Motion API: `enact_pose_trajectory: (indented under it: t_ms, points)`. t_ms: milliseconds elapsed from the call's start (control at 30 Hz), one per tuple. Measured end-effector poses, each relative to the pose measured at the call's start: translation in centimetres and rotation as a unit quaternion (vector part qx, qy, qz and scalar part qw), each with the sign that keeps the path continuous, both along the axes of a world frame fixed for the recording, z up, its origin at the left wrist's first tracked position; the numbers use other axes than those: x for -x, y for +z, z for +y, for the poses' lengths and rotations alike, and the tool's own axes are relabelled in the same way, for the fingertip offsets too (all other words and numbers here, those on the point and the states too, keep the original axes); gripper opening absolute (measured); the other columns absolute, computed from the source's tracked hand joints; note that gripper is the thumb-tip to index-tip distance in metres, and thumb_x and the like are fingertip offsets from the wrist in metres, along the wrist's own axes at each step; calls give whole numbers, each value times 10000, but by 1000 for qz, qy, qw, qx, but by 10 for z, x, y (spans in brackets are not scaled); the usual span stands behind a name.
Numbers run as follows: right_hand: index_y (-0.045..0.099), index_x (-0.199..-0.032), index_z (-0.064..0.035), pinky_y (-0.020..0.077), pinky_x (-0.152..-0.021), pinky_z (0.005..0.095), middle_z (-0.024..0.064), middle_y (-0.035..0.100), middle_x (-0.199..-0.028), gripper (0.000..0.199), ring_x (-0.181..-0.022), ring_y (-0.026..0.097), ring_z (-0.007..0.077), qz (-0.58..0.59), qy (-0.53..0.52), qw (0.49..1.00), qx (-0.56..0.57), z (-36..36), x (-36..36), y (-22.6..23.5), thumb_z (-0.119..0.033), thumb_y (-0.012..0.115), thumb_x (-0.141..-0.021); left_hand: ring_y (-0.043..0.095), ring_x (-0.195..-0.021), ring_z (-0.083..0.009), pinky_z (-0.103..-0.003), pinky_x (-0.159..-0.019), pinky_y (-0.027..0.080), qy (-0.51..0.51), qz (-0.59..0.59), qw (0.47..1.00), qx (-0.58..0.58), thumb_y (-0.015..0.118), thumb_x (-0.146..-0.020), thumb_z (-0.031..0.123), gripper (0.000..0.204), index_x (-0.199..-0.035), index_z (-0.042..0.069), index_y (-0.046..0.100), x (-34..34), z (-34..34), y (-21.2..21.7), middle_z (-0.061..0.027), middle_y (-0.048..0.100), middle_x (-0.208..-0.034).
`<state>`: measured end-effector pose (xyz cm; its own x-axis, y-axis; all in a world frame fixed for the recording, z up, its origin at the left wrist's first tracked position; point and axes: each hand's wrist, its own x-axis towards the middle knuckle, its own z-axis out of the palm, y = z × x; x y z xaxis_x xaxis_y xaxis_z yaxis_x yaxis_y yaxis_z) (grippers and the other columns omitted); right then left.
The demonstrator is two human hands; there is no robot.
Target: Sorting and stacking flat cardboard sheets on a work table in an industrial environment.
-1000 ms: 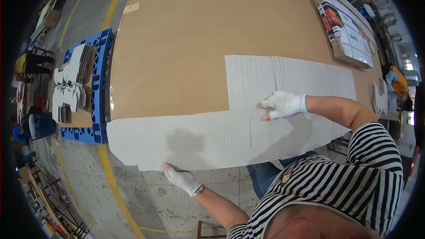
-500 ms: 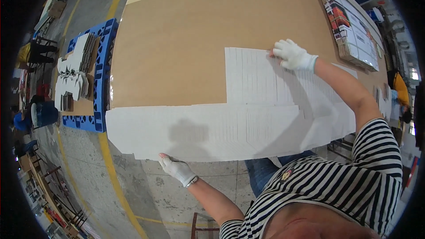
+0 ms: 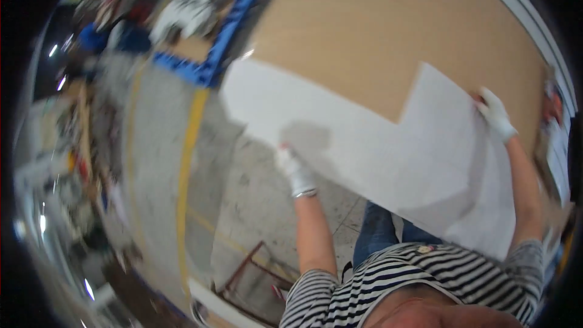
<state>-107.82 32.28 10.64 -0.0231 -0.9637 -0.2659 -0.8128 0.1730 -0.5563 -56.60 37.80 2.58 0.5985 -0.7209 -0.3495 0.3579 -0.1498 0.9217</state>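
Note:
A large white cardboard sheet with an L-shaped outline lies over the near part of a brown-covered table. My left hand, in a white glove with bare fingertips, pinches the sheet's near edge toward its left end. At the far edge on the right, my right hand, gloved the same way, has its fingers closed on the cardboard. Motion blur hides the exact finger placement. A dark shadow falls across the sheet near my left hand.
A blue plastic pallet beyond the table's left side bears stacked white cardboard pieces. Below my left arm stands a reddish-brown metal frame on the concrete floor. A yellow line runs along the floor. Bundled goods sit at the table's right edge.
The whole view has turned, so the table and pallet appear tilted and shifted, and the picture is blurrier. Both hands keep about the same places on the sheet's edges.

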Motion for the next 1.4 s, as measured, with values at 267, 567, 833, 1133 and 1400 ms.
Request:
enact_pose_trajectory:
  t_ms: [267,567,833,1133,1400]
  points:
    - [463,-792,-18,372,-651,226,-10,452,-731,58,-704,420,87,-84,36,995,-33,-26,31,-49,9,503,-823,421,-658,-59,-240,-587,354,92,8,996,22,512,-946,206,183,-898,45,587,-9,-3,-8,62,476,-722]
    - [521,-948,-10,434,-743,287,67,537,-843,143,-811,519,175,63,65,992,86,-32,18,-56,-2,544,-807,487,-961,-155,-289,-863,386,56,1,998,-30,491,-946,351,428,-1115,-41,520,-12,-5,-1,-77,554,-1046]
    - [521,-1207,-20,444,-832,386,181,562,-1013,441,-949,553,334,-7,269,951,152,-70,-263,-8,-197,611,-814,434,-1193,-241,-316,-1007,324,49,15,999,-11,453,-955,394,634,-1346,-85,315,-13,-14,-3,-184,430,-1339]
    - [462,-1342,-110,440,-791,329,148,512,-910,555,-854,509,273,-89,242,962,91,-94,-378,-21,-185,617,-815,402,-1237,-304,-356,-1031,305,55,-5,993,-101,487,-948,376,679,-1380,-78,226,-3,-21,20,-244,409,-1330]
    - [456,-1326,-55,457,-855,292,150,588,-1082,473,-988,559,206,-215,156,963,51,-115,-379,-30,-144,570,-875,426,-1207,-282,-360,-994,343,-60,-17,991,-114,486,-946,339,640,-1374,-71,245,-23,-15,11,-227,409,-1328]
